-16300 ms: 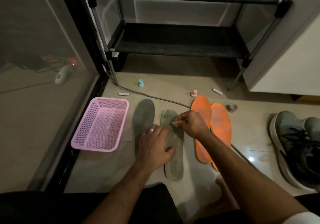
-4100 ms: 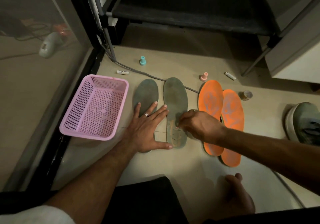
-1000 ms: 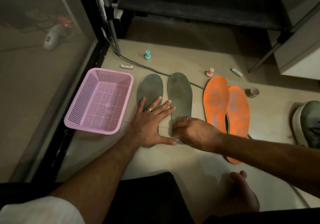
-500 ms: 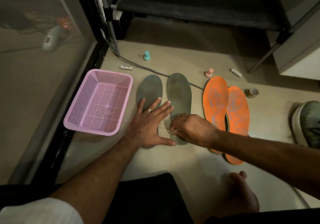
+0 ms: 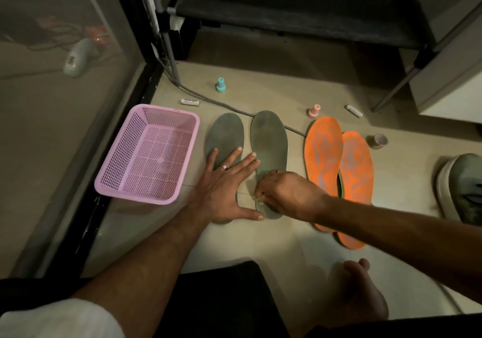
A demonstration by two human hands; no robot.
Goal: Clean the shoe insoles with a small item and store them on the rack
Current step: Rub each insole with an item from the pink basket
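Two grey-green insoles lie side by side on the tiled floor, the left insole (image 5: 225, 135) and the right insole (image 5: 270, 139). My left hand (image 5: 225, 190) lies flat with spread fingers, pressing across both near their heels. My right hand (image 5: 284, 194) pinches a small pale item (image 5: 259, 200) against the heel part of the right grey insole. Two orange insoles (image 5: 339, 160) lie to the right, overlapping slightly. The black shoe rack (image 5: 300, 22) stands at the back.
A pink plastic basket (image 5: 148, 155) sits left of the insoles by a glass panel. A grey cable (image 5: 229, 106), a teal cap (image 5: 220, 84), a pink cap (image 5: 313, 110), two small white tubes, a tape roll (image 5: 377, 140) and a sneaker (image 5: 461, 186) lie around. My bare foot (image 5: 357, 293) is in front.
My right hand has shifted slightly along the heel of the right grey insole with the small item. My left hand has stayed pressed flat in the same place.
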